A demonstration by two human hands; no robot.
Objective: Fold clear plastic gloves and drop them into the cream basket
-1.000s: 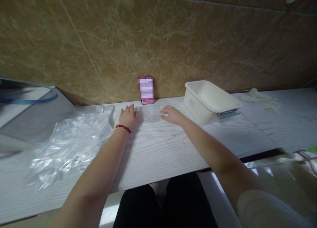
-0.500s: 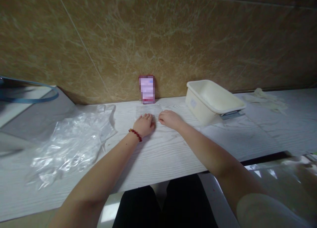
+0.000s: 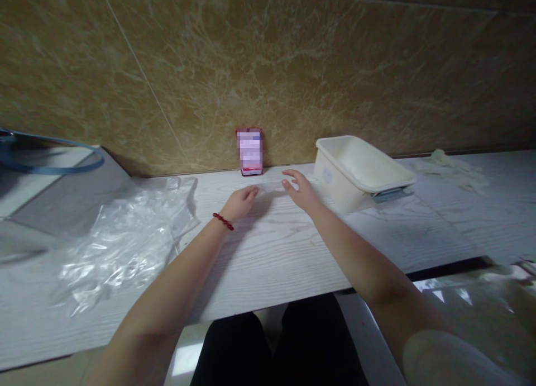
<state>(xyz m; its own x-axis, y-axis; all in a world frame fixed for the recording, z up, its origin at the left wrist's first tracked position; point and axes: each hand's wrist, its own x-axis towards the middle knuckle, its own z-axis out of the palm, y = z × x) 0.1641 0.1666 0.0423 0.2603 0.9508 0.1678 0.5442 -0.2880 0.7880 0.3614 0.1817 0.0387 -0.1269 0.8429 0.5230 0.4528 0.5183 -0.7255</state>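
Observation:
Above the table, my left hand (image 3: 240,203), with a red bead bracelet (image 3: 223,221) at the wrist, is closed with thumb and fingers pinched on a clear plastic bag (image 3: 263,189). The bag is thin and see-through, so its outline is hard to make out. To its right my right hand (image 3: 300,190) is open, thumb and fingers apart. Whether a fingertip touches the bag's far edge I cannot tell. A phone (image 3: 250,151) with a blurred-out screen leans on the wall just behind my hands.
Clear plastic bags (image 3: 121,246) lie in a crumpled heap on the left of the white wood-grain table (image 3: 268,274). A cream plastic tub (image 3: 343,179) stands to the right, with pale gloves (image 3: 450,168) beyond. A blue strap (image 3: 54,168) hangs over a box at far left.
Both hands have lifted off the tabletop and moved apart. My left hand now pinches the clear bag that lay flat under it; my right hand has opened and shifted right.

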